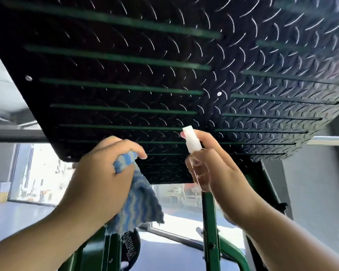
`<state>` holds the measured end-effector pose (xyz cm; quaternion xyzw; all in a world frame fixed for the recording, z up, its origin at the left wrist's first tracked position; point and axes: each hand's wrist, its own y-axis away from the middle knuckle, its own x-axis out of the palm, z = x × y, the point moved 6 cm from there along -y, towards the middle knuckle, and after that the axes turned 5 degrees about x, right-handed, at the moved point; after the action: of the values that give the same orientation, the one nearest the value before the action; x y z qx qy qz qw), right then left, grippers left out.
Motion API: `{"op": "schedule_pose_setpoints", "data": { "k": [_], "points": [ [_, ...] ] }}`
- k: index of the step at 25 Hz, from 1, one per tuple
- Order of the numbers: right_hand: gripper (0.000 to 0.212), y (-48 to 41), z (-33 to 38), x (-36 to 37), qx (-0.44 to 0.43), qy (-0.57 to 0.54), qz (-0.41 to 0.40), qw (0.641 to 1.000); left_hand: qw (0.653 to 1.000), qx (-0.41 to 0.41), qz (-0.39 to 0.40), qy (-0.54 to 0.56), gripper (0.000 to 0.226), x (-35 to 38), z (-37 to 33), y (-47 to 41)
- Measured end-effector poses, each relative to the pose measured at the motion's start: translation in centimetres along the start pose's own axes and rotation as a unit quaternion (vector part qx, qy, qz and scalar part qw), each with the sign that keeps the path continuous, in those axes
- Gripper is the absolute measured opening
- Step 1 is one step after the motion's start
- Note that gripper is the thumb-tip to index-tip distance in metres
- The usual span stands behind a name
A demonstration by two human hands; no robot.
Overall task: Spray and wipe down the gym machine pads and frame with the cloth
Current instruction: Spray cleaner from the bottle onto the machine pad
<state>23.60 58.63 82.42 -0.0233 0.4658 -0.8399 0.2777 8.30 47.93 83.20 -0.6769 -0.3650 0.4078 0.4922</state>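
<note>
1. At the centre of our view, our right index finger [204,138] lies curled over the white spray head of a small clear spray bottle [193,145]. The other right fingers wrap round its see-through body.
2. From the spray head, the nozzle aims toward 11 o'clock, close under the plate above it. We cannot tell whether the head is pressed down.
3. Our right hand [217,169] holds the bottle tilted, with the forearm running away to 4 o'clock.
4. At 9 o'clock from the bottle, our left fingers [129,146] are clenched around a bunched blue-and-white striped cloth [139,202]. Its loose end hangs toward 5 o'clock from the fist.
5. Our left hand [98,173] sits just beside the right one, the two apart, with the knuckles near the plate's lower edge. Whether cloth and plate touch, we cannot tell.
6. Overhead, from 9 through 12 to 3 o'clock, spreads the machine's black diamond-tread footplate [164,75], crossed by long green slots [117,87].
7. Below the hands, at 6 o'clock, stand the green tubes of the frame [209,222], with a dark lettered disc [130,249] beside them.
8. At 3 o'clock a chrome bar [331,140] juts from behind the plate, and at 8 o'clock bright windows [39,173] fill the background.
</note>
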Motion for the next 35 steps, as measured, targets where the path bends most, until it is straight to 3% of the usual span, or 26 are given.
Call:
{"op": "schedule_pose_setpoints", "data": {
  "k": [2, 3, 5, 8, 9, 10, 11, 13, 14, 15, 18, 21, 24, 26, 27, 30, 35],
  "points": [
    [0.035, 0.7, 1.8, 0.1, 0.006, -0.025, 0.036, 0.999, 0.998, 0.033, 0.017, 0.058, 0.014, -0.4, -2.7, -0.1],
    [0.037, 1.1, 2.7, 0.3, -0.004, -0.04, 0.047, 0.998, 0.994, 0.039, 0.023, 0.096, 0.012, -0.6, -3.9, -0.3],
    [0.039, 2.3, 4.1, 0.7, -0.026, -0.074, 0.072, 0.994, 0.986, 0.035, 0.023, 0.161, 0.027, -0.9, -5.2, -0.8],
    [0.034, 0.7, 4.2, 2.0, -0.017, -0.057, 0.123, 0.991, 0.978, 0.048, 0.0, 0.202, 0.031, -1.4, -6.2, -1.8],
    [0.023, 0.1, 2.9, 1.0, -0.005, -0.043, 0.112, 0.993, 0.978, 0.058, -0.006, 0.198, 0.026, -1.5, -6.3, -2.1],
    [0.017, -1.2, 0.7, -0.6, 0.017, -0.021, 0.048, 0.998, 0.981, 0.061, -0.01, 0.186, 0.019, -1.7, -6.2, -2.2],
    [0.024, -2.3, -0.9, -1.2, -0.015, -0.015, 0.026, 0.999, 0.983, 0.062, -0.01, 0.171, 0.012, -2.0, -5.9, -2.3],
    [0.032, -1.0, -0.3, 0.6, -0.031, -0.119, 0.13, 0.984, 0.986, 0.058, 0.003, 0.158, 0.007, -2.5, -5.5, -2.5],
    [0.047, 0.3, 1.8, 2.2, -0.029, -0.092, 0.138, 0.986, 0.985, 0.056, 0.014, 0.161, 0.007, -2.8, -5.3, -2.6],
    [0.048, 0.3, 3.3, 3.8, -0.055, -0.065, 0.142, 0.986, 0.985, 0.055, 0.019, 0.161, 0.007, -3.2, -5.2, -2.7],
    [0.044, -0.3, 5.5, 3.9, -0.039, -0.135, 0.075, 0.987, 0.993, 0.051, -0.014, 0.107, 0.009, -4.7, -4.6, -3.2],
    [0.056, -2.7, 8.6, 1.3, -0.118, -0.017, -0.067, 0.991, 0.996, 0.038, -0.04, 0.072, 0.011, -6.1, -3.8, -4.1],
    [0.052, -3.7, 12.3, -0.8, -0.18, 0.099, -0.17, 0.964, 0.997, 0.029, -0.047, 0.054, 0.01, -7.2, -3.9, -5.2],
    [0.013, -4.4, 14.3, -1.2, -0.153, 0.096, -0.203, 0.962, 0.997, 0.037, -0.044, 0.042, 0.011, -7.7, -4.5, -6.0],
    [0.016, -4.8, 14.9, -1.2, -0.129, 0.079, -0.201, 0.968, 0.997, 0.043, -0.044, 0.037, 0.011, -7.9, -5.0, -6.4],
    [0.054, -5.9, 16.1, -1.0, -0.047, 0.017, -0.206, 0.977, 0.997, 0.057, -0.041, 0.023, 0.012, -8.4, -6.4, -7.3],
    [0.058, -7.1, 16.0, -0.6, 0.051, -0.056, -0.216, 0.973, 0.996, 0.079, -0.038, 0.015, 0.012, -8.4, -7.7, -8.3]
  ]
}}
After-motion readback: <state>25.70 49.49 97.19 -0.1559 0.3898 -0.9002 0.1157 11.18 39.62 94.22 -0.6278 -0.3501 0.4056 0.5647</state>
